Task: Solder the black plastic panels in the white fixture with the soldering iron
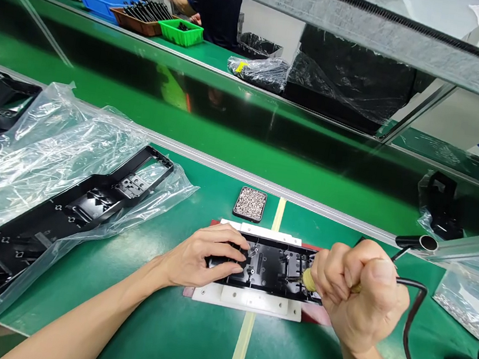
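Note:
A long black plastic housing (267,265) lies in a white fixture (249,301) on the green bench. My left hand (206,255) holds the housing's left end, fingers curled over it and thumb toward the near side. In a fist, my right hand (361,292) grips a soldering iron by its yellowish handle (309,280), pointed down at the right part of the housing. Its tip is hard to make out among the ribs. From behind the fist runs a black cord (411,334). Beyond the fixture sits a small black tray (250,203) full of tiny metal pieces.
More black housings (85,199) lie on clear plastic wrap (62,137) at left. A metal tube holder (422,243) and a plastic bag of small parts (472,301) are at right. Across the divider, a person (213,12) works near blue, brown and green bins (180,33).

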Motion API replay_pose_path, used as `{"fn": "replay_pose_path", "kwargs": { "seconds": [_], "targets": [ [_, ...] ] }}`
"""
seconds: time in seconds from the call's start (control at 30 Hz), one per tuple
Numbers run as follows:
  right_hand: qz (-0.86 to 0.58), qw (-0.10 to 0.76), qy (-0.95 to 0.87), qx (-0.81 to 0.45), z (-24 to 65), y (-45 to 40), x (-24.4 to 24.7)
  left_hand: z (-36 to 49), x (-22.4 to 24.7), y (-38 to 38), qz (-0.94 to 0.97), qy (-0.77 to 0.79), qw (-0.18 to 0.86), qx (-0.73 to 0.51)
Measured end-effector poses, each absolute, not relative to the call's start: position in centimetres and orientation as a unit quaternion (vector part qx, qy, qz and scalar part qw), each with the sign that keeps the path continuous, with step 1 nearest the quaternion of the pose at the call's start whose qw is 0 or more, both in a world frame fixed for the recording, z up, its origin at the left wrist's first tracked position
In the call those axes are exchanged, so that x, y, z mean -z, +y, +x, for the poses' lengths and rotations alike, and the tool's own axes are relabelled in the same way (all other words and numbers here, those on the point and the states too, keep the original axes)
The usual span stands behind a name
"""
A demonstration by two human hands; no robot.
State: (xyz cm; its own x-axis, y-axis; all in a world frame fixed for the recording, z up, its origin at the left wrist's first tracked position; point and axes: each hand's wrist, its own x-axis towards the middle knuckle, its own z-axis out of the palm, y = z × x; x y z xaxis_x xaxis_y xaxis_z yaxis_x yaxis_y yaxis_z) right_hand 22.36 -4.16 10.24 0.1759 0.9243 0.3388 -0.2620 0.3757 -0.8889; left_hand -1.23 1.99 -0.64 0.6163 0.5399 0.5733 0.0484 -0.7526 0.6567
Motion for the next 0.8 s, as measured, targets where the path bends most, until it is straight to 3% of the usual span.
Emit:
{"fn": "replay_pose_path", "kwargs": {
  "seconds": [0.8],
  "targets": [
    [-0.344,0.673,-0.478,-0.447,22.36,-4.23,-10.27,-1.28,0.82,1.99,0.845,0.177,0.305,-0.401]
  ]
}}
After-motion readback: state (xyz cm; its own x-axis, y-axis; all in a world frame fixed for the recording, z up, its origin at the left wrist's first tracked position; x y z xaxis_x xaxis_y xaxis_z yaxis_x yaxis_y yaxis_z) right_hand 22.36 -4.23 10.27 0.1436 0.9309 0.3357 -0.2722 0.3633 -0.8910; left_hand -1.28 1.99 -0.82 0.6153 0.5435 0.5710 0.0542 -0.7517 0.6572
